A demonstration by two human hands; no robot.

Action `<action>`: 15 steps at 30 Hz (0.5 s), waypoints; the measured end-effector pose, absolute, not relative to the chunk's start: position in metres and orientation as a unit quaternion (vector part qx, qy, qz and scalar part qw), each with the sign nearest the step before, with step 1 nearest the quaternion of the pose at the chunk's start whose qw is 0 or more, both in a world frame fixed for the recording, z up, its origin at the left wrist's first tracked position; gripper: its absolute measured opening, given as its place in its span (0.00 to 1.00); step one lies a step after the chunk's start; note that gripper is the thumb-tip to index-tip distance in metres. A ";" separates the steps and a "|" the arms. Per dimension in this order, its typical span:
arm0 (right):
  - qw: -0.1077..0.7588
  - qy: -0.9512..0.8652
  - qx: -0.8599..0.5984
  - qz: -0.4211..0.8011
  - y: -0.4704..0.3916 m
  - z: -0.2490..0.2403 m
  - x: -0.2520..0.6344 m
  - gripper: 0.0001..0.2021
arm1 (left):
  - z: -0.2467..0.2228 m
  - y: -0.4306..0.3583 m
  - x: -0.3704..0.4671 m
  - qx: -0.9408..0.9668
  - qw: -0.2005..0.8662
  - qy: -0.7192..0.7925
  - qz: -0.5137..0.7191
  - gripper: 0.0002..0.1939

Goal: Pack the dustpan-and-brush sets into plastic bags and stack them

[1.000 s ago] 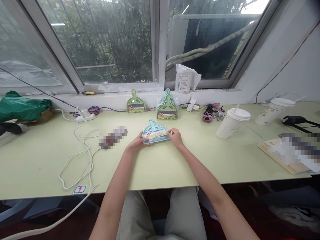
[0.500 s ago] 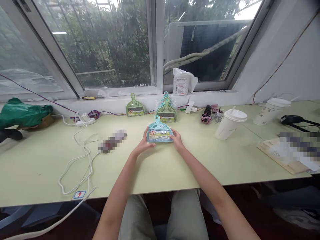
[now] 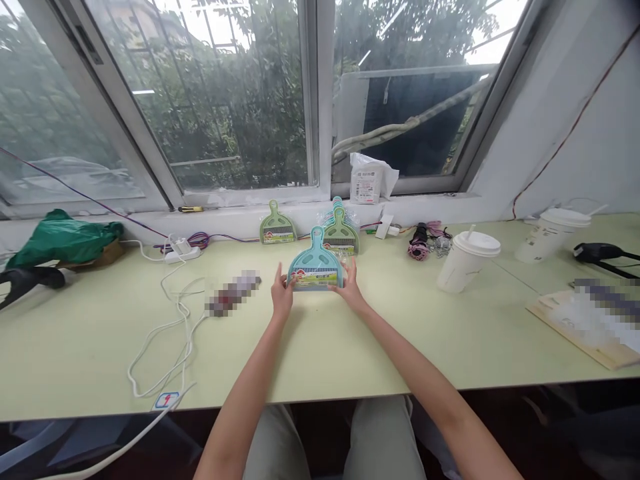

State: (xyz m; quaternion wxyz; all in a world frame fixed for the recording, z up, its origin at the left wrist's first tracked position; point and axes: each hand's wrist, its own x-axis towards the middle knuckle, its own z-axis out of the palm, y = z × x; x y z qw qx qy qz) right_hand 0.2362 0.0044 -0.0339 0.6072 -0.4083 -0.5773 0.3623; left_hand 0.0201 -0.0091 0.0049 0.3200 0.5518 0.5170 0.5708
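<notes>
A light-blue dustpan (image 3: 316,259), in clear wrapping with a printed label across its lower part, stands upright near the middle of the table, handle pointing up. My left hand (image 3: 283,297) grips its lower left edge, with the thumb at the front and a finger raised beside it. On the opposite side, my right hand (image 3: 351,292) holds the lower right corner, thumb across the front. Right behind stands a row of similar dustpans with a green dustpan (image 3: 342,230) foremost. Another green dustpan (image 3: 278,227) leans at the wall further left.
A white lidded cup (image 3: 463,267) stands to the right, near a folded umbrella (image 3: 418,241). Leftward lie white cables (image 3: 184,333), a power strip (image 3: 183,254) and a green plastic bag (image 3: 65,240). A white packet (image 3: 367,183) sits on the window sill (image 3: 240,199).
The blue dustpan is now more upright and shows its front more fully. My left hand has shifted from below its corner to its side, fingers pointing up. The camera view has tilted up slightly.
</notes>
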 end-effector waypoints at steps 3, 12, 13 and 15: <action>0.578 -0.593 -0.446 0.341 0.020 -0.037 0.218 0.27 | 0.008 0.005 0.003 0.580 0.260 0.542 0.550 0.16; 0.585 -0.607 -0.516 0.152 0.123 -0.017 0.130 0.16 | 0.007 0.099 -0.054 0.571 0.047 0.664 0.481 0.11; 0.587 -0.606 -0.519 0.134 0.137 -0.017 0.121 0.18 | 0.004 0.112 -0.061 0.568 0.021 0.675 0.470 0.10; 0.588 -0.609 -0.521 0.108 0.163 -0.019 0.107 0.20 | -0.001 0.140 -0.074 0.565 -0.012 0.700 0.436 0.09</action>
